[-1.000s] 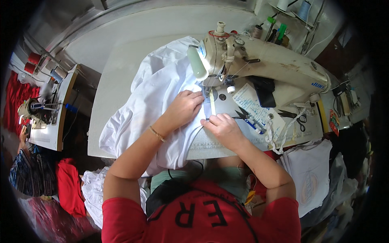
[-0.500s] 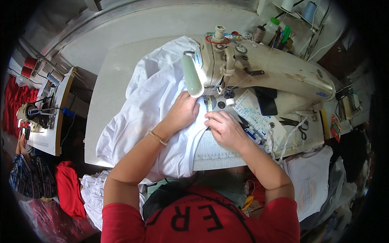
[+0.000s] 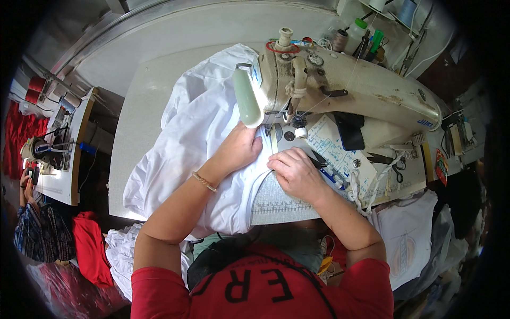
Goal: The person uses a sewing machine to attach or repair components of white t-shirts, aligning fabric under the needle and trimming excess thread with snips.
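Observation:
White cloth, a garment by its look [image 3: 196, 143], is spread over the left of the sewing table, its edge running under the head of a beige sewing machine [image 3: 340, 80]. Close by the needle area, my left hand [image 3: 240, 149] presses on the cloth; its fingertips are hidden behind the pale green lamp [image 3: 247, 101]. My right hand [image 3: 295, 170] pinches the curved edge of the cloth just in front of the presser foot, fingers bent together. A black bobbin-like disc [image 3: 289, 136] lies beside the needle plate.
A dark phone [image 3: 348, 132] rests on a printed sheet [image 3: 324, 143] under the machine arm. Scissors [image 3: 396, 167] and a white strip [image 3: 374, 189] lie at right. Thread cones and a green-capped bottle [image 3: 356, 34] stand behind. Another person's hands [image 3: 27, 186] work at a machine far left.
My right hand has shifted slightly toward me along the cloth's edge, its fingers more curled. The left hand stays nearly in place. The whole view has tilted a little.

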Tool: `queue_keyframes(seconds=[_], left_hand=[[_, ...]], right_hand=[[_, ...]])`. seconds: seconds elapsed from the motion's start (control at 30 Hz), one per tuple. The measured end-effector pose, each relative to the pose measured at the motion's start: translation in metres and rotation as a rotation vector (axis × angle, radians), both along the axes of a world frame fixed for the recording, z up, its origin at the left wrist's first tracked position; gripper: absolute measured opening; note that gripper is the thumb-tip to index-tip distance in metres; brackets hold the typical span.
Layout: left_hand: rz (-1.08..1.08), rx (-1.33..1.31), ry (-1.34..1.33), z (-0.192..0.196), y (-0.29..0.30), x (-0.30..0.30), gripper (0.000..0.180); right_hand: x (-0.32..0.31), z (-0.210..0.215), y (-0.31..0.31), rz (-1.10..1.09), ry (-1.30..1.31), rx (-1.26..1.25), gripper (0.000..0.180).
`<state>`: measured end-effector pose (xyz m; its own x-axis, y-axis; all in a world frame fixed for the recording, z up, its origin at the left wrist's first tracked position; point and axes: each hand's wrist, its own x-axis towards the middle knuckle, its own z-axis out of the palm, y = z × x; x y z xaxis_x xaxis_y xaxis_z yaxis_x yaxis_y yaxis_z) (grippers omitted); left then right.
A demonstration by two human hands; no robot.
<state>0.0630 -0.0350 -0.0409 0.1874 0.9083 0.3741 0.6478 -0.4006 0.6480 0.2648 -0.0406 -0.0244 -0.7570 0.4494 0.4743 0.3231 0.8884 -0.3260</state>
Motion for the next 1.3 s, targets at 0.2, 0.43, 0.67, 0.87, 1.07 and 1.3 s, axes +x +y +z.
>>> queue_keyframes(seconds=[0.2, 0.43, 0.67, 0.87, 1.07, 1.3], left_hand=[[0.005, 0.035, 0.022, 0.0, 0.001, 0.001, 0.041], [0.02, 0.055, 0.052, 0.0, 0.012, -0.003, 0.037], [0.02, 0.03, 0.148, -0.008, 0.029, -0.01, 0.03], [0.033, 0.232, 0.234, -0.01, 0.032, -0.012, 0.027], [-0.176, 0.056, 0.047, 0.023, -0.034, -0.007, 0.024], [-0.226, 0.147, 0.185, 0.016, -0.046, -0.003, 0.024]], right_hand=[[-0.001, 0.0, 0.0, -0.003, -0.013, 0.013, 0.017], [-0.003, -0.002, 0.004, -0.025, -0.014, 0.053, 0.014], [-0.007, -0.007, 0.006, -0.077, -0.013, 0.087, 0.02], [-0.01, -0.006, 0.004, -0.123, 0.023, 0.088, 0.021], [-0.005, -0.011, 0.012, -0.145, 0.144, -0.137, 0.015], [-0.005, -0.016, 0.01, -0.209, 0.041, -0.073, 0.018]])
